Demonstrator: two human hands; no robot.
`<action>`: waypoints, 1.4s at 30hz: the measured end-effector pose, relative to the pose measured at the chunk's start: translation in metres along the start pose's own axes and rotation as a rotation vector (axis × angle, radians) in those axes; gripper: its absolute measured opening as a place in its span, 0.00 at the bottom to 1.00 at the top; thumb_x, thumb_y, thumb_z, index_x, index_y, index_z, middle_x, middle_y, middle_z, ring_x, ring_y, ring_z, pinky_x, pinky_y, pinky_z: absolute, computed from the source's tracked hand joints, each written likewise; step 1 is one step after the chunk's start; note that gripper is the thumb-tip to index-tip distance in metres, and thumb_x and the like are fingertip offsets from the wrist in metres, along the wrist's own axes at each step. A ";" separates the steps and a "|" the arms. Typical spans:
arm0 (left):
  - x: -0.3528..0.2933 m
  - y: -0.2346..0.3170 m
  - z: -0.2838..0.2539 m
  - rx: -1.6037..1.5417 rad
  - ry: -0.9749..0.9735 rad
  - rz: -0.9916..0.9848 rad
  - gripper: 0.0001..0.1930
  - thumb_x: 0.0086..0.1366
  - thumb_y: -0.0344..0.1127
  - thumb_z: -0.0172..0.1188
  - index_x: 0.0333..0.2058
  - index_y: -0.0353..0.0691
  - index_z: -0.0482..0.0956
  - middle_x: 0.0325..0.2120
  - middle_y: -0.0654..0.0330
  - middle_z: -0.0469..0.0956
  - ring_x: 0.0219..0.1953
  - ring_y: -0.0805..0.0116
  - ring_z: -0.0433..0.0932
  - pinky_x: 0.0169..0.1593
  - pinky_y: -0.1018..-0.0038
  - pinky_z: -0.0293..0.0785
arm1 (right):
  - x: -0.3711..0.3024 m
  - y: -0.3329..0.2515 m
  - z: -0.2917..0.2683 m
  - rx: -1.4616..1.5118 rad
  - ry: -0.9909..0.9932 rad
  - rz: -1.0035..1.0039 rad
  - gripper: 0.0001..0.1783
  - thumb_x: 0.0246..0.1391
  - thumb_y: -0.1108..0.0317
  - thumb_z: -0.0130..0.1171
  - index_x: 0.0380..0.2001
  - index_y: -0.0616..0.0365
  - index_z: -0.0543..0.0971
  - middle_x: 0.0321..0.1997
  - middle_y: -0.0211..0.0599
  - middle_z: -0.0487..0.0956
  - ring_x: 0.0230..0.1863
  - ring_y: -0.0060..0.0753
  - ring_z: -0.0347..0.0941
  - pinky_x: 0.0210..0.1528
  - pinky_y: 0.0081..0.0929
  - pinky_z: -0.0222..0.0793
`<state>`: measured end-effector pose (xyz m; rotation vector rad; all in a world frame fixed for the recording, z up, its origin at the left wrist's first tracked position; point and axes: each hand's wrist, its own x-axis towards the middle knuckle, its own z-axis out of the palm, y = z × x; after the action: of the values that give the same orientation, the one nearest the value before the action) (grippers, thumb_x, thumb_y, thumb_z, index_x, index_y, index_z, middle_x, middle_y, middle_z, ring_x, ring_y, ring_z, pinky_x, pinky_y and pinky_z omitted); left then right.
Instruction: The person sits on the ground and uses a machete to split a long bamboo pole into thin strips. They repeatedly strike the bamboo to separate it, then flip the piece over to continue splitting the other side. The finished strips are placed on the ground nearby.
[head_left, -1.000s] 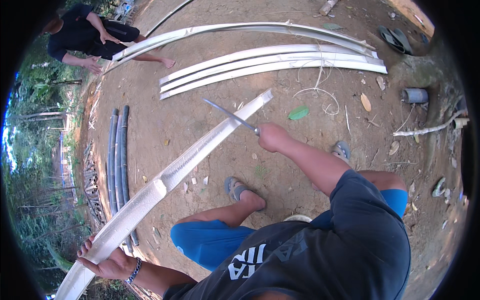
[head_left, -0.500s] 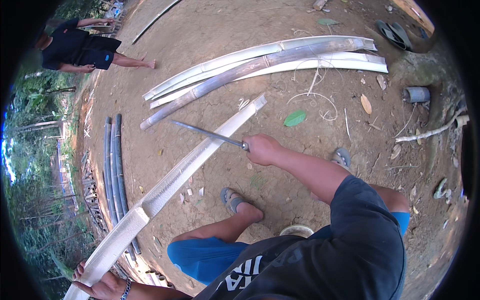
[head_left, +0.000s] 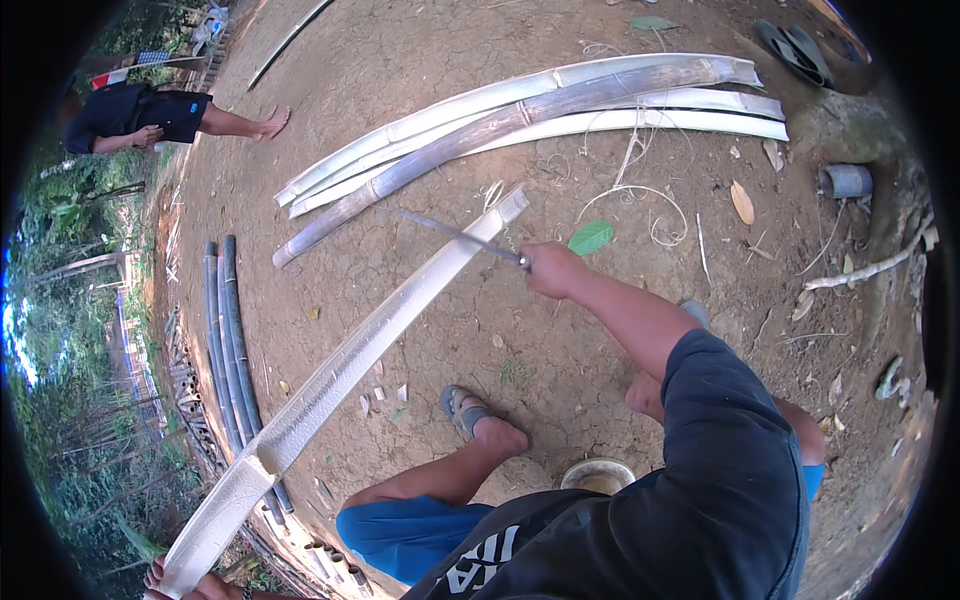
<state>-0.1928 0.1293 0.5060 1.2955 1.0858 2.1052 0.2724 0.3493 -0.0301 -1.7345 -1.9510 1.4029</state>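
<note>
My left hand (head_left: pixel 207 588) grips the near end of a long split bamboo piece (head_left: pixel 345 372) at the lower left edge, its fingers wrapped around the side. The pale hollow inside of the bamboo faces up, with a node ridge partway along. My right hand (head_left: pixel 556 270) is closed around the handle of a long-bladed knife (head_left: pixel 450 232). Its blade lies across the bamboo near the far end and points to the upper left; whether the edge touches the bamboo, I cannot tell. Thin curled shavings (head_left: pixel 492 193) show by that far end.
More split bamboo lengths (head_left: pixel 620 125) lie beyond on the dirt. Several dark bamboo poles (head_left: pixel 228 340) rest at left. Another person (head_left: pixel 165 118) stands at the upper left. A round container (head_left: pixel 600 468) sits between my legs; sandals (head_left: pixel 795 52) and a tree root (head_left: pixel 870 275) are at right.
My right hand and the knife have moved right and slightly away, toward the bamboo's far end. My left hand has sunk closer to the lower edge. The other person's arms have changed position.
</note>
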 end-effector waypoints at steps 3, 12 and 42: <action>0.002 -0.002 0.004 0.015 -0.038 -0.014 0.09 0.69 0.34 0.52 0.35 0.32 0.73 0.34 0.55 0.74 0.44 0.61 0.72 0.58 0.63 0.66 | 0.036 0.079 0.004 -0.016 0.017 0.158 0.12 0.48 0.71 0.53 0.37 0.60 0.78 0.39 0.50 0.80 0.44 0.50 0.77 0.46 0.44 0.72; 0.016 -0.010 0.009 0.074 0.030 0.048 0.10 0.67 0.37 0.54 0.35 0.34 0.73 0.33 0.56 0.75 0.40 0.61 0.73 0.58 0.60 0.67 | 0.043 0.091 0.015 0.076 0.067 0.134 0.12 0.47 0.70 0.53 0.37 0.60 0.78 0.39 0.51 0.80 0.43 0.52 0.77 0.46 0.43 0.72; -0.064 -0.052 -0.037 0.075 0.404 0.017 0.38 0.70 0.64 0.20 0.41 0.32 0.67 0.38 0.50 0.71 0.46 0.52 0.70 0.59 0.49 0.65 | -0.040 -0.052 0.156 1.802 0.343 0.608 0.11 0.63 0.61 0.53 0.38 0.56 0.68 0.23 0.34 0.72 0.20 0.26 0.66 0.23 0.29 0.67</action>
<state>-0.1973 0.1005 0.4204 0.9314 1.3276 2.4243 0.1452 0.2420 -0.0595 -1.2288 0.3745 1.7360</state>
